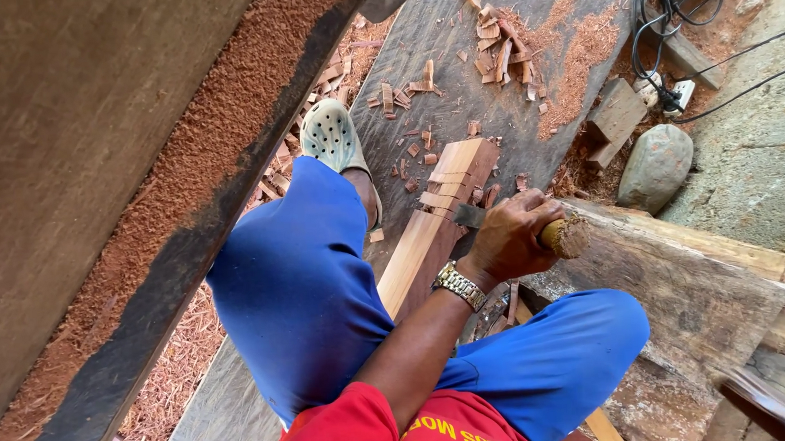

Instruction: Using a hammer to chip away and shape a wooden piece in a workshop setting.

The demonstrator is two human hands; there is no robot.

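The left hand (513, 238) is wrapped tight round a chisel (527, 229), its wooden handle end jutting past the fist and the blade set on the notched beam (434, 232), steadying the edge for the cut. The beam lies between the blue-trousered legs, which seems to pin it. Chips (498, 46) lie beyond the beam. The right hand is out of view.

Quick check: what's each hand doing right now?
Left hand: closed around a chisel set against the wooden beam.
Right hand: not in view.
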